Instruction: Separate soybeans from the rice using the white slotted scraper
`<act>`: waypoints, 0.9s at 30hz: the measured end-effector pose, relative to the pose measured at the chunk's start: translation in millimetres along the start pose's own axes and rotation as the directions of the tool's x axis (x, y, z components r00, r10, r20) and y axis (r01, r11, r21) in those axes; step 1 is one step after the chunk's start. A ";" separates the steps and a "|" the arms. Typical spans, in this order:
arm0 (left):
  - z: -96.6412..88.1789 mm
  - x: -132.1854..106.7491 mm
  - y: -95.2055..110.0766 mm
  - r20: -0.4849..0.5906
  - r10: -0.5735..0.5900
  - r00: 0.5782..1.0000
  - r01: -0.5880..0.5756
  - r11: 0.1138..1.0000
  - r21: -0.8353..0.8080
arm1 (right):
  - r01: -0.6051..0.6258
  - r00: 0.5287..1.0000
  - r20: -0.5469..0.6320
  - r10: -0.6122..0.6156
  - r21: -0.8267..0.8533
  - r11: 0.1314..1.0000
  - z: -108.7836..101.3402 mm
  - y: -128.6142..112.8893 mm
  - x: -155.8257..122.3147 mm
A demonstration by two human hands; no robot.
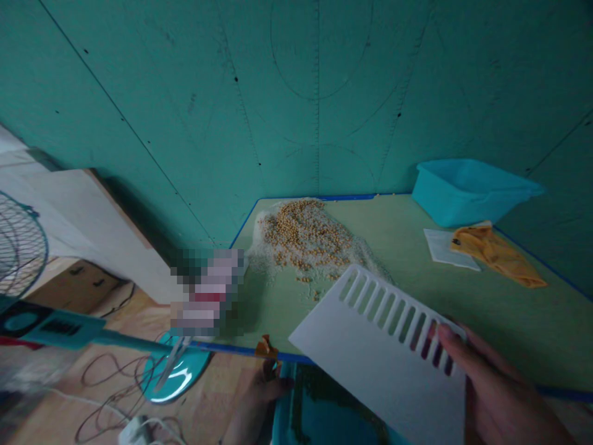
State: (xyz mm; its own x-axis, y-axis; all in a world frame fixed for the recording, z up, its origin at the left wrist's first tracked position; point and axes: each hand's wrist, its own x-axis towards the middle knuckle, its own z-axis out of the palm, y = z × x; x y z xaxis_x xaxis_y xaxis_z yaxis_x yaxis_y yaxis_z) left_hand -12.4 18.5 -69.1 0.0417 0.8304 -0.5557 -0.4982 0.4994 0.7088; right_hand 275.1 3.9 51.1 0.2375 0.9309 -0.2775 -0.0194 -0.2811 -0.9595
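Note:
My right hand [491,377] is closed around the edge of a white plastic slotted scoop [380,352], its thumb on the slotted end. The scoop is tilted over the table's front edge, above a blue bin [280,426] that it partly hides. Down at the bin's left rim is my left hand [262,395], its thumb over the rim and most fingers hidden. Just above that hand a brown scrap [265,347] sticks up at the table edge. Behind the scoop lies a heap of round yellow beans [301,232] mixed with white rice-like grains [365,250].
On the table [407,238], a blue tub [463,198] stands back right, near an orange cloth [504,253] and white paper [445,247]. A fan [69,327], cables [104,377] and a leaning board [115,228] are left. The green wall [296,93] stands behind.

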 end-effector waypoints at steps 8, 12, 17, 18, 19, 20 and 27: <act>10.9 -23.7 21.5 -0.070 -0.049 0.996 0.050 0.999 0.013 | -0.026 0.980 0.198 -0.020 0.222 0.975 18.2 -69.2 70.1; 16.0 -26.8 26.9 -0.141 -0.077 0.987 0.071 0.996 -0.044 | 0.034 0.974 0.212 -0.085 0.231 0.972 26.9 -76.3 104.6; 17.3 -27.0 23.8 -0.118 -0.053 0.992 0.047 0.997 -0.056 | 0.075 0.981 0.149 -0.123 0.294 0.953 28.1 -64.1 126.2; 18.1 -28.0 23.5 -0.131 -0.059 0.990 0.052 0.997 -0.052 | 0.088 0.984 0.122 -0.131 0.304 0.949 26.1 -61.5 128.0; 19.4 -28.9 23.7 -0.148 -0.058 0.987 0.052 0.998 -0.039 | 0.096 0.986 0.100 -0.133 0.307 0.947 23.9 -59.5 129.3; 21.1 -29.7 24.2 -0.164 -0.049 0.985 0.047 0.999 -0.017 | 0.098 0.988 0.088 -0.130 0.303 0.948 21.6 -58.1 130.1; 31.1 -23.8 28.1 -0.231 0.013 0.973 0.014 0.993 0.113 | 0.102 0.989 0.078 -0.126 0.257 0.961 17.3 -57.8 129.3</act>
State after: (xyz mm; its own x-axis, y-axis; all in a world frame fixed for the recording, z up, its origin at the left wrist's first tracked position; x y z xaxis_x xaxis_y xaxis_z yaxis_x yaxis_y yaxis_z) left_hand -0.4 20.5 -22.4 -0.1660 0.7570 -0.6319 -0.3964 0.5355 0.7457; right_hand 290.1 144.5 69.8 0.1616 0.9742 -0.1578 -0.2437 -0.1155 -0.9629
